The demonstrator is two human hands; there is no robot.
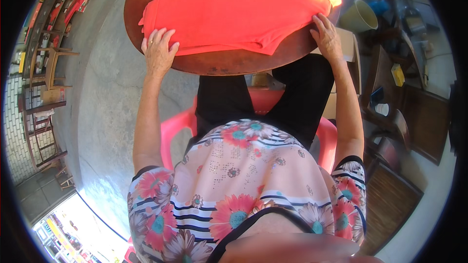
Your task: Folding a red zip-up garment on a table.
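Observation:
A red-orange cloth garment [226, 14] lies folded lengthwise on a round brown tabletop [219, 66], its left end wider than its right. My left hand [159, 45] rests at the garment's lower left corner, fingertips on the cloth and thumb by its near edge. My right hand [326, 36] is at the lower right, its fingertips at the garment's narrow end and its fingers partly over the table's rim. Neither hand visibly grips the cloth. A pointed fold of fabric sticks out along the near edge, left of my right hand. Bright sunlight falls on the far right end.
I sit on a pink plastic chair [167, 135], knees near the table's edge. A cardboard box [345, 45] stands beside my right knee, with a cream bucket [360, 16] behind it. Wooden furniture [384, 69] fills the right side; a wooden chair [53, 67] stands far left on the concrete floor [106, 98].

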